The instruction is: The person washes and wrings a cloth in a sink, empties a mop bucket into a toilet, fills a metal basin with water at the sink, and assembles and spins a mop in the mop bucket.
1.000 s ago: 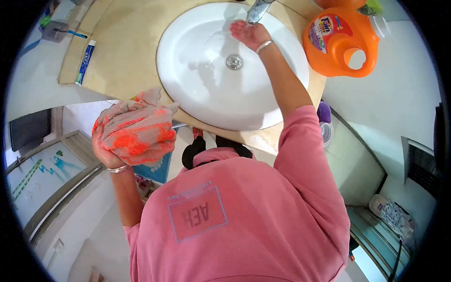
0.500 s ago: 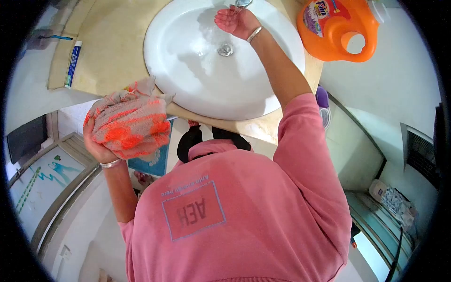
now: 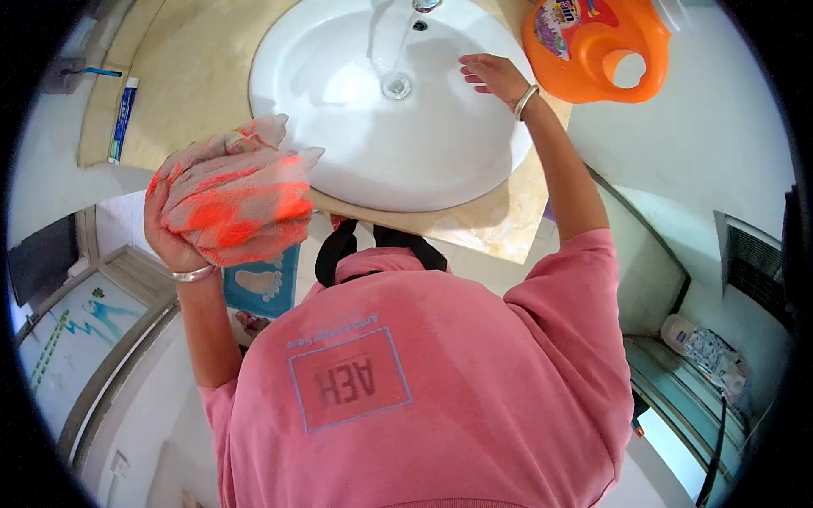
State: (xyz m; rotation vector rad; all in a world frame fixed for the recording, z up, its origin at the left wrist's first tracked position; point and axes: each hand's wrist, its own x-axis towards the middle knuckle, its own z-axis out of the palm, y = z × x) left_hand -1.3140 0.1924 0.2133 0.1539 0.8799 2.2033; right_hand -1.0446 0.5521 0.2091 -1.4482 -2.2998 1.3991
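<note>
right grip (image 3: 495,78) moved off water (image 3: 391,66) running in the sink (image 3: 406,169).

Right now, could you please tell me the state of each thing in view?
Left hand: holding the towel
Towel: bunched up
Right hand: empty, fingers loosely bent
Basin: wet, not full
Drain: open or shut, cannot tell
Tap: mostly out of frame, setting unclear
Orange jug: capped
Blue tube: lying flat

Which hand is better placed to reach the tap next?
Probably the right hand: it looks empty, over the sink and nearer the tap. The left hand holds the towel.
</note>
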